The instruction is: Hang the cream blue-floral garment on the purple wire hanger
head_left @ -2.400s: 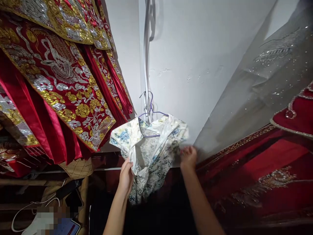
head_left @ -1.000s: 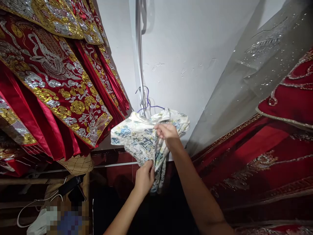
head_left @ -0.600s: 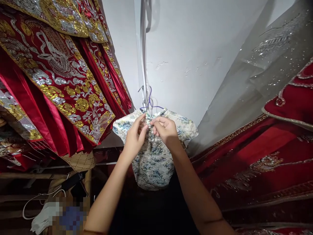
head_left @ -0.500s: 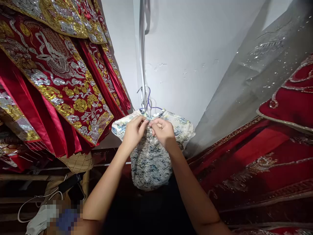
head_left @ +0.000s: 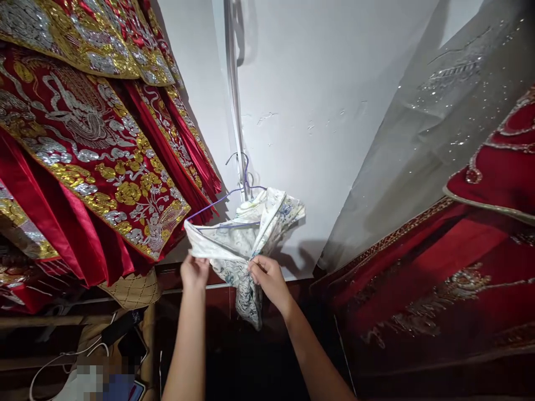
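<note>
Where the white wall (head_left: 326,83) meets its corner, a small floral garment (head_left: 244,239), white with blue and green print, hangs on a purple wire hanger (head_left: 225,197) whose hook catches on a pale vertical strip (head_left: 234,100) running up the wall. The hanger tilts, its left end dipping toward the red robes. The left hand (head_left: 194,272) pinches the lower left edge of the garment, fingers closed on the fabric just under the hanger's bottom wire. The right hand (head_left: 266,278) grips the gathered middle of the cloth, fingers curled around a bunched fold, and a tail of fabric drops below it. Both forearms reach up from the bottom edge of the view.

To the left hang red robes with gold and silver embroidery (head_left: 83,145), their hems close beside the garment. To the right hang a grey sequinned fabric (head_left: 438,128) and further red embroidered cloth (head_left: 438,278). At the lower left lie a white cable (head_left: 54,362) and a quilted tan piece (head_left: 131,289).
</note>
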`<action>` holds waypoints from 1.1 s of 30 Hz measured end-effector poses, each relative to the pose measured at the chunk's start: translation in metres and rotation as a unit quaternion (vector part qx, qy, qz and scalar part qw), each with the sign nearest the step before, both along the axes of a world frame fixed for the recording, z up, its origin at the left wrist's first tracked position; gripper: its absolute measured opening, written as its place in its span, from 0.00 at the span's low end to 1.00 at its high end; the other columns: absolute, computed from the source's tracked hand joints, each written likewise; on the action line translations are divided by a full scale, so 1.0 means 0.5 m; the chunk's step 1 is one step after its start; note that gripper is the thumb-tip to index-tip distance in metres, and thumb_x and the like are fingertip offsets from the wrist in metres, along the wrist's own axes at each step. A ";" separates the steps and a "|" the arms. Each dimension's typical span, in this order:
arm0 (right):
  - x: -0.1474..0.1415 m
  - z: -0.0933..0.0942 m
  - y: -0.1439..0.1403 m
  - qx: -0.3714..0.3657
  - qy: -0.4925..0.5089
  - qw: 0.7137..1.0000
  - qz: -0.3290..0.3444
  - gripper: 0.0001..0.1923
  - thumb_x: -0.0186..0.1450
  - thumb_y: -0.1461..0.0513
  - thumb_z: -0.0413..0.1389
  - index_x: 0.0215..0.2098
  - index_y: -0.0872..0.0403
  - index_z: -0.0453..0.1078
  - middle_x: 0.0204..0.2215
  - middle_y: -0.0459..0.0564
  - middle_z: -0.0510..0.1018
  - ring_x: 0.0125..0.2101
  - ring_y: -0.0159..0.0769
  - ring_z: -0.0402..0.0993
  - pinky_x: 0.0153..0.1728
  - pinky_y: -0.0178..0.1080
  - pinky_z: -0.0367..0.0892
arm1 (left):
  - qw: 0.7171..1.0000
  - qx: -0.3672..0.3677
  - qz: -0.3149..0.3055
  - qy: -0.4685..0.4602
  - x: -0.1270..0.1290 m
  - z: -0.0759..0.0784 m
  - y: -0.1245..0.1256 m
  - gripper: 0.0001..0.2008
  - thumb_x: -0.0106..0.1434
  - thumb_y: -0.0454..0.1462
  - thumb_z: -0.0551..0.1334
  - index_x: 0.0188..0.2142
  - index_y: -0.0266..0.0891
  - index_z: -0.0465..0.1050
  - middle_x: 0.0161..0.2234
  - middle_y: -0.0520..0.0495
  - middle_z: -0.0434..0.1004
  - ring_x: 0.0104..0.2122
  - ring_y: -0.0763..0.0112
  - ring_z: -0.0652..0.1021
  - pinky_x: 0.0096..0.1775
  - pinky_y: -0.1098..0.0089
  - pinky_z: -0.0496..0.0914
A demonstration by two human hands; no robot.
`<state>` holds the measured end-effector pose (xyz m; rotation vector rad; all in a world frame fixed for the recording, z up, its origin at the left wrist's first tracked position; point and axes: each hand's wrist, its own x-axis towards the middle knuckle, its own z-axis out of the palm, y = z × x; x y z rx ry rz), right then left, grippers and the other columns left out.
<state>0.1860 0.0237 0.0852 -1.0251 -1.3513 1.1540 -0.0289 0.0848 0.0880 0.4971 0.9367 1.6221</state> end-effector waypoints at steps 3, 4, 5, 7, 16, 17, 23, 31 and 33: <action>0.021 -0.042 -0.017 -0.046 0.029 0.998 -0.028 0.15 0.65 0.52 0.54 0.25 0.52 0.66 0.14 0.40 0.62 0.18 0.32 0.58 0.22 0.36 0.55 | 0.998 -0.023 -0.031 0.042 0.078 -0.065 -0.044 0.09 0.56 0.40 0.66 0.34 0.37 0.74 0.32 0.43 0.80 0.38 0.61 0.79 0.41 0.65 0.72; 0.032 -0.057 -0.021 -0.051 0.020 0.997 -0.047 0.16 0.65 0.51 0.55 0.24 0.51 0.66 0.14 0.41 0.61 0.18 0.33 0.58 0.22 0.36 0.56 | 0.995 -0.019 -0.064 0.072 0.098 -0.072 -0.056 0.11 0.54 0.40 0.68 0.34 0.36 0.74 0.32 0.43 0.80 0.37 0.60 0.79 0.40 0.65 0.72; 0.045 -0.070 -0.025 -0.047 -0.002 0.996 -0.078 0.17 0.64 0.49 0.55 0.24 0.51 0.66 0.15 0.42 0.62 0.19 0.34 0.60 0.23 0.37 0.58 | 0.989 -0.006 -0.103 0.105 0.113 -0.070 -0.067 0.12 0.54 0.42 0.68 0.34 0.36 0.74 0.33 0.43 0.79 0.37 0.61 0.79 0.40 0.65 0.72; 0.065 -0.081 -0.032 -0.017 -0.060 0.986 -0.152 0.18 0.61 0.47 0.58 0.26 0.51 0.68 0.20 0.47 0.69 0.26 0.41 0.68 0.31 0.41 0.65 | 0.972 0.048 -0.167 0.158 0.136 -0.047 -0.087 0.14 0.58 0.46 0.66 0.33 0.37 0.72 0.33 0.46 0.77 0.37 0.63 0.78 0.41 0.66 0.72; 0.052 0.040 -0.056 -0.024 0.003 0.986 0.164 0.25 0.65 0.48 0.56 0.56 0.50 0.68 0.48 0.53 0.77 0.51 0.47 0.71 0.53 0.47 0.66 | 0.871 0.233 -0.163 0.399 0.193 0.059 -0.145 0.11 0.69 0.45 0.57 0.39 0.40 0.72 0.55 0.40 0.67 0.56 0.59 0.68 0.58 0.62 0.61; 0.052 0.052 -0.050 -0.012 -0.029 0.978 0.208 0.26 0.61 0.52 0.62 0.55 0.51 0.69 0.45 0.52 0.78 0.48 0.47 0.73 0.50 0.46 0.68 | 0.871 0.224 -0.174 0.400 0.183 0.054 -0.147 0.11 0.70 0.45 0.55 0.41 0.41 0.71 0.56 0.41 0.67 0.57 0.59 0.68 0.58 0.62 0.61; 0.084 0.125 0.057 0.136 -0.175 0.970 0.099 0.03 0.58 0.63 0.61 0.31 0.55 0.75 0.29 0.48 0.79 0.33 0.41 0.75 0.37 0.39 0.69 | 0.767 0.147 -0.393 0.485 0.101 0.004 -0.190 0.17 0.69 0.48 0.53 0.47 0.41 0.72 0.45 0.44 0.77 0.49 0.58 0.74 0.54 0.62 0.66; 0.115 0.121 0.237 0.149 -0.289 0.946 0.004 0.22 0.63 0.58 0.57 0.55 0.50 0.75 0.53 0.55 0.78 0.55 0.52 0.71 0.55 0.50 0.63 | 0.615 0.063 -0.280 0.735 -0.033 0.050 -0.186 0.13 0.65 0.38 0.55 0.48 0.43 0.71 0.36 0.42 0.79 0.36 0.57 0.78 0.38 0.67 0.66; 0.129 0.100 0.237 0.135 -0.311 0.940 0.027 0.19 0.64 0.58 0.56 0.51 0.51 0.77 0.50 0.55 0.80 0.54 0.53 0.73 0.54 0.49 0.64 | 0.575 0.038 -0.268 0.772 -0.073 0.066 -0.175 0.10 0.63 0.37 0.56 0.43 0.42 0.72 0.34 0.42 0.78 0.35 0.56 0.78 0.38 0.66 0.66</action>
